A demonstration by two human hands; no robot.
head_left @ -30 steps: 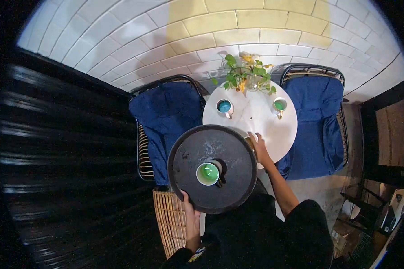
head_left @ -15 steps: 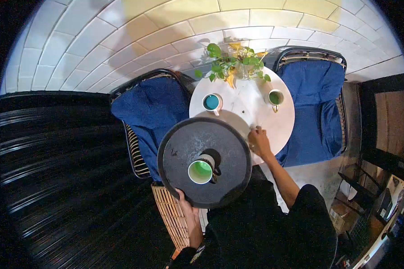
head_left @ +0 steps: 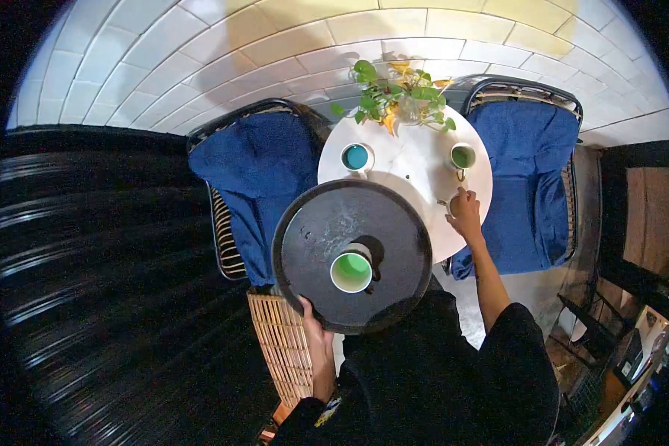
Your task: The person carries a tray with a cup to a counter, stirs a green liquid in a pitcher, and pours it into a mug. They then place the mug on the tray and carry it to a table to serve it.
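Observation:
My left hand (head_left: 317, 338) grips the near left rim of a round black tray (head_left: 316, 238), its thumb on top. On the tray stands a cup (head_left: 351, 272) with a pale green inside and a dark handle. Over the right part of the round white table (head_left: 414, 158), my right hand (head_left: 464, 214) has its fingers closed around a small, light-coloured thing that they mostly hide. Just beyond that hand is a mug (head_left: 463, 156) with a green inside. A white mug with a teal inside (head_left: 355, 157) stands at the table's left.
A leafy plant in a glass vase (head_left: 407, 108) stands at the table's back, against the tiled wall (head_left: 290, 70). Chairs with blue covers flank the table, one left (head_left: 260, 167) and one right (head_left: 524, 178). A slatted wooden piece (head_left: 281, 342) is below the tray.
My right hand has moved right and farther over the table, closer to the right mug. The tray with its cup has shifted slightly right and away from me, still in my left hand.

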